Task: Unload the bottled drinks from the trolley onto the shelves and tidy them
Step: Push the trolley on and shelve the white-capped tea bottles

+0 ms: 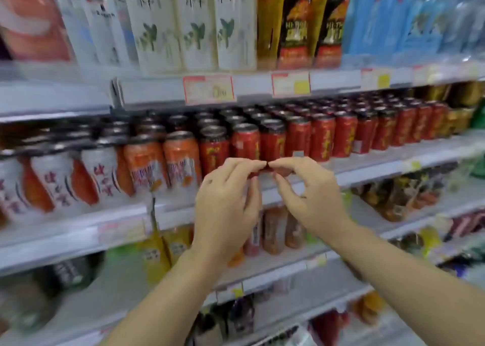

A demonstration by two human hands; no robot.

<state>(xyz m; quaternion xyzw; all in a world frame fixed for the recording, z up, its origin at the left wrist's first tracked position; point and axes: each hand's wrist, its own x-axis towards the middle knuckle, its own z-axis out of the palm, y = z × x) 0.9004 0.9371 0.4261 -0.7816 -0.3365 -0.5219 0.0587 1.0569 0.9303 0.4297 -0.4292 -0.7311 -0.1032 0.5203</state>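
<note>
Both hands are up close together in front of the middle shelf (367,172). The left hand (225,209) and the right hand (309,196) have bent fingers, and their tips pinch a small dark red thing (268,166). It is too blurry to name. Just behind it, red cans (322,138) stand in neat rows, faces out so shoppers can read them. Tall bottles (199,25) fill the top shelf (336,80). No trolley shows.
</note>
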